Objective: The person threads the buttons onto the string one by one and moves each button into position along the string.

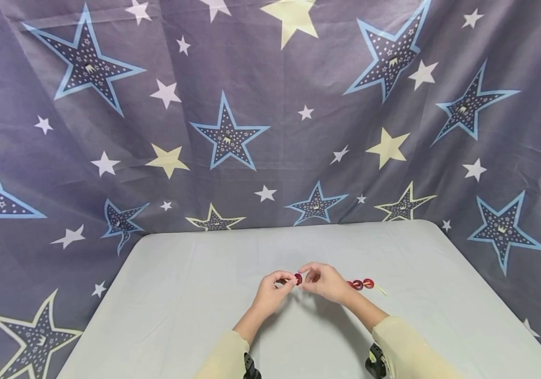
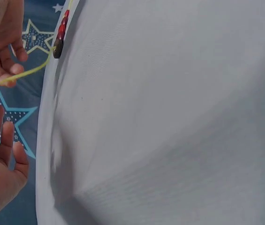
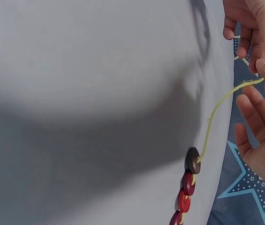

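Note:
Thumb and fingertips of my left hand (image 1: 271, 290) pinch a dark red button (image 1: 298, 279), whose glossy rim shows in the left wrist view. My right hand (image 1: 326, 281) is close against it on the right, pinching a yellow string (image 3: 221, 101) near the button. From those fingers the string runs down to a row of threaded buttons on the table: a dark brown button (image 3: 193, 160) first, then several red ones, among them a bright red button (image 3: 184, 200). Whether the string passes through the held button is hidden by the fingertips.
A pale cloth covers the table (image 1: 180, 316). Behind and beside it hangs a grey-purple curtain (image 1: 270, 73) with printed stars. Past the right forearm, the string's loose tail (image 1: 381, 290) lies on the table beyond the last button.

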Tool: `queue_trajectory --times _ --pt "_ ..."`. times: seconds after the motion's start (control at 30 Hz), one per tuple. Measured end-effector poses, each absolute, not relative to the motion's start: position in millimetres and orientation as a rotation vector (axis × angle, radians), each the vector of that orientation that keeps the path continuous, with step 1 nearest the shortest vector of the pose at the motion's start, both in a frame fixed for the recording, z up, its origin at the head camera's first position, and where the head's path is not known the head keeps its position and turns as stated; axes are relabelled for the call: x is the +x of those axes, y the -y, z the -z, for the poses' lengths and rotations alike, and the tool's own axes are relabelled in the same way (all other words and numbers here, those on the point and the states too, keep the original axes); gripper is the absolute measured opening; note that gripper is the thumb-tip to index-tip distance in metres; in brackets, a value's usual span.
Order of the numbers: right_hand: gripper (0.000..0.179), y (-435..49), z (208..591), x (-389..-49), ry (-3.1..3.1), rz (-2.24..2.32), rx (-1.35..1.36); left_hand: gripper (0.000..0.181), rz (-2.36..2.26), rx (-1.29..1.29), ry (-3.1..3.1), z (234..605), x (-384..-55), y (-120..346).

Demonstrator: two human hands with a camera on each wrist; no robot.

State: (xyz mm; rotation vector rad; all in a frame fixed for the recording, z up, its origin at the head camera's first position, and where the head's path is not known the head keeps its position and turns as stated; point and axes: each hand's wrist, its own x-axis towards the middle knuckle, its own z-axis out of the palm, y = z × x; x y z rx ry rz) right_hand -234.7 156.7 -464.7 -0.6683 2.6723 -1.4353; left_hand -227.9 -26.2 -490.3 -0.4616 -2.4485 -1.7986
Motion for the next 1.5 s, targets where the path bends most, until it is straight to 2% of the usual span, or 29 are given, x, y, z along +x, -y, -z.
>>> queue_trajectory --times 0.2,0.43,1.5 --pt "0.029 -154.3 463.2 -234.3 -2.733 1.357 -0.735 0.010 1.811 -0.515 2.443 466.8 -213.8 28.5" --pt "0.024 -152.3 464.5 -232.3 -2.756 1.319 -0.756 0.008 1.802 -0.479 2.481 501.1 -233.1 30.2" --pt "0.022 -162.9 473.5 -233.1 -2.843 1.148 -0.685 0.013 1.803 -0.465 2.469 506.0 -233.0 32.6"
